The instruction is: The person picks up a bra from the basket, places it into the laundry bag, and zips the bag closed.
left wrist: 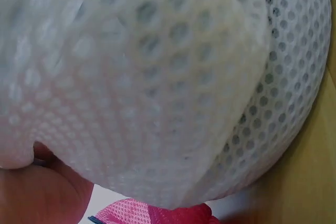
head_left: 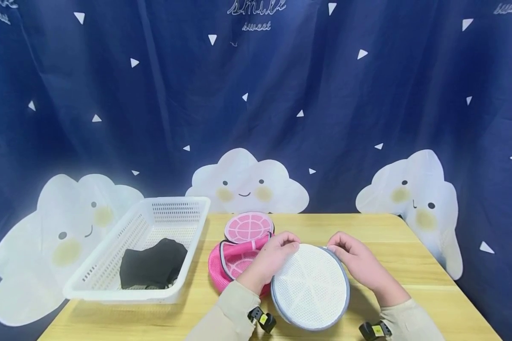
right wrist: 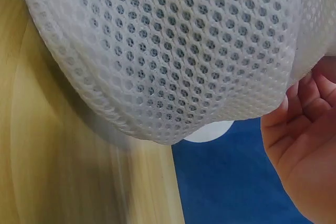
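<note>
A white mesh laundry bag (head_left: 310,288) with a round top and grey trim is held up over the table's near side. My left hand (head_left: 277,258) pinches its rim at the upper left, thumb over the edge. At the upper right, my right hand (head_left: 358,260) pinches the rim between thumb and curled fingers. Both wrist views are largely filled by the bag's honeycomb mesh (right wrist: 173,40). Just left of it, partly behind my left hand, lies a pink mesh laundry bag (head_left: 219,265) with its round lid (head_left: 249,227) flipped back.
A white plastic basket (head_left: 111,237) stands on the left of the wooden table (head_left: 392,255), with a dark folded cloth (head_left: 153,263) inside. A blue curtain (head_left: 256,123) with cloud prints hangs behind the table's far edge.
</note>
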`<state>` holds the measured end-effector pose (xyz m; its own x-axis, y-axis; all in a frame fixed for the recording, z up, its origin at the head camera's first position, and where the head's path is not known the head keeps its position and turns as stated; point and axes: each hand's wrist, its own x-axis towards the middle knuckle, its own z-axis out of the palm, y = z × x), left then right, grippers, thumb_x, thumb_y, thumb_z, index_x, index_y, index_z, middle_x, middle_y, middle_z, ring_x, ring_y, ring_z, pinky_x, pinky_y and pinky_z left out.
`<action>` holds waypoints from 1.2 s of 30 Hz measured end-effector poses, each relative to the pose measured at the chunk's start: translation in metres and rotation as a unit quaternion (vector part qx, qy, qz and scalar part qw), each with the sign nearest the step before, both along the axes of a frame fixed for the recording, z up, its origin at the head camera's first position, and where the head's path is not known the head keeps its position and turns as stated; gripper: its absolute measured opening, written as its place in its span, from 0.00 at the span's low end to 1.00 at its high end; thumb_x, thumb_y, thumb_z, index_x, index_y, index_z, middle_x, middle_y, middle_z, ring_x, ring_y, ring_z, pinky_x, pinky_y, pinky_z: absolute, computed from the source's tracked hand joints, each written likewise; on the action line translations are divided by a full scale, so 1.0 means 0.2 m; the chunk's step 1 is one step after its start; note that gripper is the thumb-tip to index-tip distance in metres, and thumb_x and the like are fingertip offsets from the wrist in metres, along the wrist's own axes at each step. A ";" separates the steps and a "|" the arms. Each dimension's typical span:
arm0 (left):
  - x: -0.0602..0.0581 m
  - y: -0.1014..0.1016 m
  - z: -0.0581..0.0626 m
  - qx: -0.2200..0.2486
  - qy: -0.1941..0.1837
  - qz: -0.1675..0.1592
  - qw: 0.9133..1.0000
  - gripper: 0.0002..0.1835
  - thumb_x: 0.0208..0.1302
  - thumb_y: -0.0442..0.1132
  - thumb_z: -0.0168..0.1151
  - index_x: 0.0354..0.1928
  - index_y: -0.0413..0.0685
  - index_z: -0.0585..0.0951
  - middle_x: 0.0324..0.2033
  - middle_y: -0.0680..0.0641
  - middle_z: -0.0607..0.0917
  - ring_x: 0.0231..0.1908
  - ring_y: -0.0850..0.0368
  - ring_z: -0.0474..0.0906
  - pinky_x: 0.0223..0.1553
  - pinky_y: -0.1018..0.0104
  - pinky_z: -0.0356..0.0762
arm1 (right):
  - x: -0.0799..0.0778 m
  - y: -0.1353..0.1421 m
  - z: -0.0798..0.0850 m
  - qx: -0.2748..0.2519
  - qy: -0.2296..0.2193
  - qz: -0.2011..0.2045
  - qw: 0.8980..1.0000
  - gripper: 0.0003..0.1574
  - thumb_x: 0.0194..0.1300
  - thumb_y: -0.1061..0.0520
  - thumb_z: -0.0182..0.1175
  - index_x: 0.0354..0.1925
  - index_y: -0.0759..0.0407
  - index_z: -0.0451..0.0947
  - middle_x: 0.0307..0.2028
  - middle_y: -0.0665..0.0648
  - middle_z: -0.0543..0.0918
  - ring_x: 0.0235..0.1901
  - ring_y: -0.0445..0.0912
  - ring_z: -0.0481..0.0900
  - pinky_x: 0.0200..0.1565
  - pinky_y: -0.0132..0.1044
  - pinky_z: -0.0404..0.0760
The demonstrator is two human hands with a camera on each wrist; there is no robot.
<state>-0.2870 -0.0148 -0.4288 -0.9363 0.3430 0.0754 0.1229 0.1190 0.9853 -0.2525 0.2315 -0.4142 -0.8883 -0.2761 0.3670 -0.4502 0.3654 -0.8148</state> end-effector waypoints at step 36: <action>0.08 0.02 0.06 -0.045 0.010 -0.159 0.986 0.13 0.78 0.53 0.50 0.44 0.55 0.79 0.37 0.52 0.80 0.36 0.58 0.79 0.42 0.63 0.77 | 0.00 -0.03 0.01 -0.040 -0.033 -0.024 0.998 0.09 0.77 0.55 0.57 0.41 0.60 0.76 0.30 0.58 0.80 0.28 0.48 0.78 0.31 0.38 0.79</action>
<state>-0.2712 -0.0110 -0.4172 -0.7784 0.6259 0.0480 0.1871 0.1584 0.9695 -0.2516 0.2261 -0.4113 -0.9230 -0.2041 0.3262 -0.3776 0.3184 -0.8695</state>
